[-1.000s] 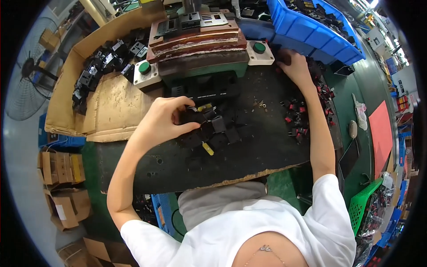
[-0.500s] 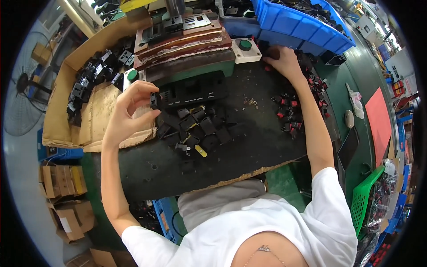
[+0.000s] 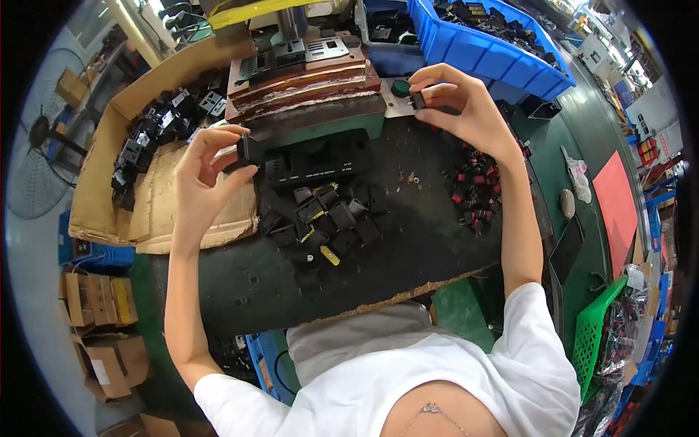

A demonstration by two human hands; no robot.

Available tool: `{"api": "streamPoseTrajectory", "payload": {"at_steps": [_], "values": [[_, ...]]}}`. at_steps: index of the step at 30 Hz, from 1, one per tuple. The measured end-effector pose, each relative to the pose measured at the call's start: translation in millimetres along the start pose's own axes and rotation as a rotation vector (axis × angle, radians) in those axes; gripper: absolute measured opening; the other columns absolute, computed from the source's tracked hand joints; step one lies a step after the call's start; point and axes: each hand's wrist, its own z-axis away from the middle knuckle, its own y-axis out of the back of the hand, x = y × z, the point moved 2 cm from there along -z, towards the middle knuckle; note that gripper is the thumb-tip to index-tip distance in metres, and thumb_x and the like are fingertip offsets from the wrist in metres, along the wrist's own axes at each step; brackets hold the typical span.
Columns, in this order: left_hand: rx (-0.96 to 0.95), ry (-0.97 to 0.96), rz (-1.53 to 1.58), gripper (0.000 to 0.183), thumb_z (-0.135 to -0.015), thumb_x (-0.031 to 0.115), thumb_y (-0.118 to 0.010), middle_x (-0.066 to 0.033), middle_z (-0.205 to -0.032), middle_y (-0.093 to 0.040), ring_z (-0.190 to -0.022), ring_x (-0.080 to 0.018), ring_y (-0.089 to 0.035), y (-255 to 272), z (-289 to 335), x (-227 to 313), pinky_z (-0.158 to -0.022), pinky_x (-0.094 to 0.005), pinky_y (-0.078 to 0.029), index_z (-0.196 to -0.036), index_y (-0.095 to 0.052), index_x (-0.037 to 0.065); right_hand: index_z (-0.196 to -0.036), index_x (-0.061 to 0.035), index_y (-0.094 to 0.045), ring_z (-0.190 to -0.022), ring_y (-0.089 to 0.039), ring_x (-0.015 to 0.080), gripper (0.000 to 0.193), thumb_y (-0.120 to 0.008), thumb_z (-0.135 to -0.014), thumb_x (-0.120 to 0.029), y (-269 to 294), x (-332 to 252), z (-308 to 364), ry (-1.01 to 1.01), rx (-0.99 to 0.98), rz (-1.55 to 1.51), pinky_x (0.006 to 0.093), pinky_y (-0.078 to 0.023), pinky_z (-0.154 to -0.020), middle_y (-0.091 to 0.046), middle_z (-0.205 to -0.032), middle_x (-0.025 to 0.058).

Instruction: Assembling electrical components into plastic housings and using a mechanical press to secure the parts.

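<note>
My left hand (image 3: 206, 169) pinches a small black rectangular plastic piece (image 3: 247, 151) between thumb and fingertips, left of the black panel. In my right hand (image 3: 466, 109), thumb and fingers close on a small dark part (image 3: 417, 101) that looks like a rocker switch, in front of a green button (image 3: 400, 88). A long black panel (image 3: 313, 169) with cut-outs and white print lies below the press base. Nearer me is a heap of black box-shaped pieces (image 3: 342, 215), some with yellow sides. To the right spreads a pile of small black-and-red switches (image 3: 477, 186).
A press with a stacked brown block (image 3: 306, 91) stands at the back. An open cardboard box (image 3: 109, 171) of black parts sits left, a blue bin (image 3: 495, 54) back right. A red sheet (image 3: 615, 197) and a green basket (image 3: 598, 320) are at far right.
My right hand has come up and left from the switch pile, now with a small dark part in its fingers. My left hand keeps its black piece, which is turned and slightly farther left.
</note>
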Motion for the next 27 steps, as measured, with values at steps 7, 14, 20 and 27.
{"api": "streamPoseTrajectory", "payload": {"at_steps": [7,14,20,27], "values": [[0.104,-0.074,-0.024,0.025,-0.076,-0.010,-0.065,-0.0119,-0.114,-0.057,-0.098,-0.0118,-0.056,8,-30,-1,-0.088,-0.0263,-0.047,-0.097,-0.054,-0.002,-0.105,-0.0019,-0.057,-0.086,-0.058,0.0096,0.036,-0.071,-0.073,0.003,-13,-32,-10,0.162,-0.055,0.024,0.0248,-0.048,-0.084,-0.062,-0.097,0.0028],[0.130,-0.173,-0.179,0.018,-0.079,-0.004,-0.066,-0.0093,-0.103,-0.063,-0.093,-0.0126,-0.061,29,-100,-34,-0.085,-0.0244,-0.050,-0.094,-0.056,-0.003,-0.098,-0.0017,-0.057,-0.082,-0.063,0.0116,0.030,-0.072,-0.073,-0.002,-25,-27,-55,0.306,-0.024,0.267,0.0258,-0.050,-0.081,-0.065,-0.091,0.0051],[0.010,-0.263,-0.282,0.015,-0.080,0.001,-0.066,-0.0074,-0.110,-0.062,-0.098,-0.0135,-0.061,33,-136,-57,-0.091,-0.0264,-0.049,-0.093,-0.058,0.000,-0.091,-0.0002,-0.061,-0.086,-0.067,0.0155,0.020,-0.072,-0.076,-0.007,-23,-8,-95,0.272,0.097,0.393,0.0271,-0.051,-0.080,-0.068,-0.088,0.0061],[-0.066,-0.231,-0.448,0.011,-0.084,0.007,-0.064,-0.0066,-0.114,-0.062,-0.100,-0.0146,-0.060,25,-141,-45,-0.094,-0.0289,-0.047,-0.090,-0.058,0.001,-0.092,0.0007,-0.062,-0.086,-0.067,0.0160,0.013,-0.065,-0.083,-0.008,-19,25,-121,0.272,0.096,0.426,0.0270,-0.052,-0.078,-0.069,-0.088,0.0072]]}}
